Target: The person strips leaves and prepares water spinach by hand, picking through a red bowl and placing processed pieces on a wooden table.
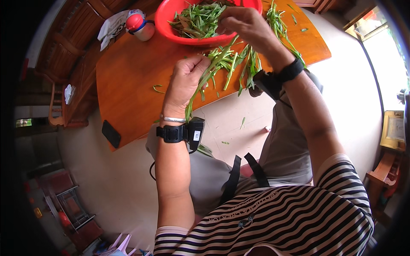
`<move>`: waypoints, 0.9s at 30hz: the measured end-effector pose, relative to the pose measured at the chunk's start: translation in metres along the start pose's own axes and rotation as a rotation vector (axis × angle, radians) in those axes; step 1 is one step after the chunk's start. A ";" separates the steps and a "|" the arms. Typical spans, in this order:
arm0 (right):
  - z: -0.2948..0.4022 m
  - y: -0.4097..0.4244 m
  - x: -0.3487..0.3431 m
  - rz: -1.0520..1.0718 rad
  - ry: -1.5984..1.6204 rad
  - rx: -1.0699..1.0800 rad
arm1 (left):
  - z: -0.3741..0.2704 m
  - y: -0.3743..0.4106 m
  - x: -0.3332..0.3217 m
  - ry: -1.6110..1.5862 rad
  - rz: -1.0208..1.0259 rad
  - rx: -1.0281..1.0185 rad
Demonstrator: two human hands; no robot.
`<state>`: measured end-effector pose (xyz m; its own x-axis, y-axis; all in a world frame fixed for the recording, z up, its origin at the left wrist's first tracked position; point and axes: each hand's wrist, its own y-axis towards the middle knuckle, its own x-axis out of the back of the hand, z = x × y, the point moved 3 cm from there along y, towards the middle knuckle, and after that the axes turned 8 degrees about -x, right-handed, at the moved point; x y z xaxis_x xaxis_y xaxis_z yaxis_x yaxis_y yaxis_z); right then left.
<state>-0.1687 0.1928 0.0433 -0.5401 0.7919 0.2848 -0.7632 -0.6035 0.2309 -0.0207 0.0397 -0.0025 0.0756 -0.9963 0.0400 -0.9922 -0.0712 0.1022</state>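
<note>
Between the thumb and fingers of my left hand [189, 76] is a long green vegetable stem [213, 65], its lower end hanging past my wrist. My right hand [241, 22] is raised over the near right rim of a red plastic basin [189, 40], fingers curled; whether they hold anything is unclear. Leafy green pieces [201, 19] fill the basin. Cut stems [227, 60] lie in a pile just beyond my left hand, and leafy stalks [251, 67] hang over the near table edge. More long leafy stalks [278, 24] lie right of the basin, partly behind my right forearm.
The wooden table [131, 76] carries a cup with a red lid [141, 28] and, at its left corner, a black phone [111, 133]. A white cloth [112, 28] lies by a wooden bench [77, 99]. Leaf scraps [225, 142] dot the floor between my legs.
</note>
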 end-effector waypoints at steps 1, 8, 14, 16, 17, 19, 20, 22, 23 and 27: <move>0.001 0.001 0.004 -0.029 -0.008 0.094 | 0.000 0.000 0.000 0.009 -0.003 -0.005; 0.011 -0.012 -0.006 0.333 -0.331 0.204 | -0.006 -0.003 0.001 -0.087 -0.053 -0.008; 0.012 -0.015 -0.012 0.492 -0.347 0.091 | -0.009 -0.005 0.008 -0.216 -0.090 0.033; 0.006 -0.018 -0.016 0.433 -0.312 0.203 | -0.010 -0.003 0.007 -0.249 -0.104 0.027; 0.005 -0.018 -0.016 0.423 -0.330 0.226 | -0.010 -0.003 0.008 -0.245 -0.085 0.009; 0.009 -0.015 -0.020 0.410 -0.359 0.275 | -0.009 -0.002 0.011 -0.233 -0.057 -0.025; 0.009 -0.013 -0.022 0.349 -0.364 0.205 | -0.008 -0.002 0.011 -0.237 -0.068 -0.013; 0.007 -0.012 -0.026 0.229 -0.373 0.068 | -0.005 -0.004 0.011 -0.245 -0.092 0.010; 0.002 -0.011 -0.026 0.193 -0.274 -0.004 | -0.003 -0.003 0.012 -0.308 -0.080 -0.003; -0.012 -0.010 -0.036 0.070 0.141 -0.240 | 0.003 -0.002 0.018 -0.489 -0.083 -0.013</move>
<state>-0.1463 0.1718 0.0194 -0.6258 0.7641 0.1566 -0.7752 -0.6316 -0.0160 -0.0181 0.0219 -0.0052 0.0957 -0.8931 -0.4396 -0.9833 -0.1534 0.0976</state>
